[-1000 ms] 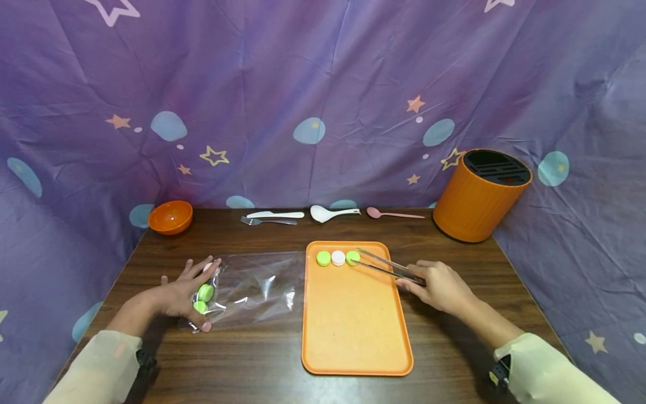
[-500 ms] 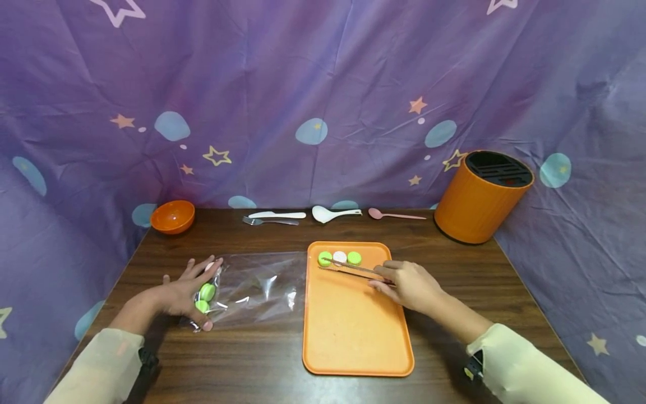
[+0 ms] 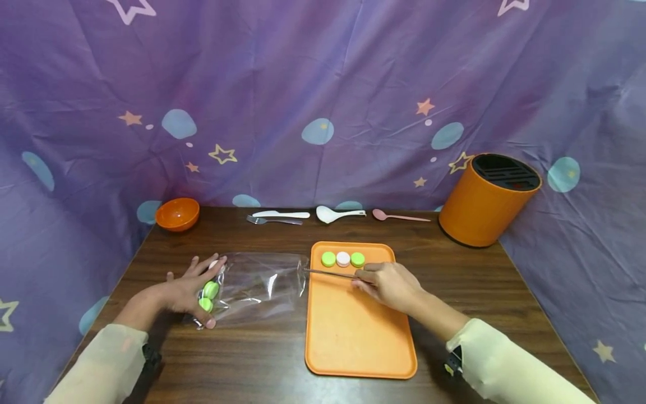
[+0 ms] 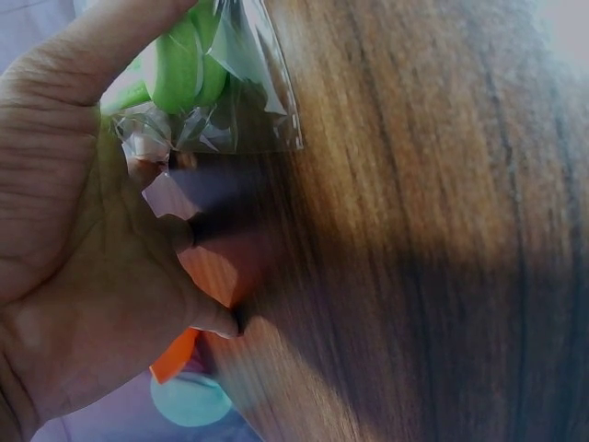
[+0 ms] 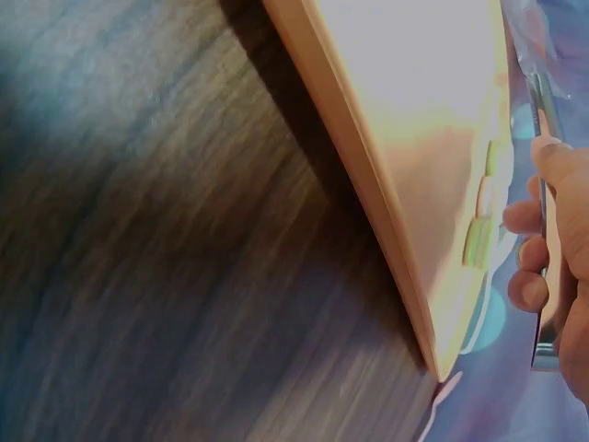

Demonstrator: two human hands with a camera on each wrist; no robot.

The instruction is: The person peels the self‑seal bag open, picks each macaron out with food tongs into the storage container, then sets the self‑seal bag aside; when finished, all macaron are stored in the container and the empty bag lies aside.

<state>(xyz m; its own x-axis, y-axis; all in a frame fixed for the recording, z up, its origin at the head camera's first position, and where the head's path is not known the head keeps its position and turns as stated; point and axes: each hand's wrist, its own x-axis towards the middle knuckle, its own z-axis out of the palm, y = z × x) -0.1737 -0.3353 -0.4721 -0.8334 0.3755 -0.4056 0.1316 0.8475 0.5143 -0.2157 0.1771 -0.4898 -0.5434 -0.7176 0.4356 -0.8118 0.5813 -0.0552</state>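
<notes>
Tongs (image 3: 330, 274) level, tips toward bag (image 3: 262, 283)

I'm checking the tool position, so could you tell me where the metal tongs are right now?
In the head view, the metal tongs are in the right hand, lying low over the orange tray just below the three caps, tips pointing left toward the clear plastic bag.

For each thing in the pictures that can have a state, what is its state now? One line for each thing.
Left hand: holds the closed end of the plastic bag.
Plastic bag: flat on the table, mouth toward the tray, green caps inside.
Right hand: grips the tongs.
Tongs: closed, empty, tips near the bag's mouth.
Orange tray: three caps in a row at its far end.
Orange bowl: upright.
</notes>
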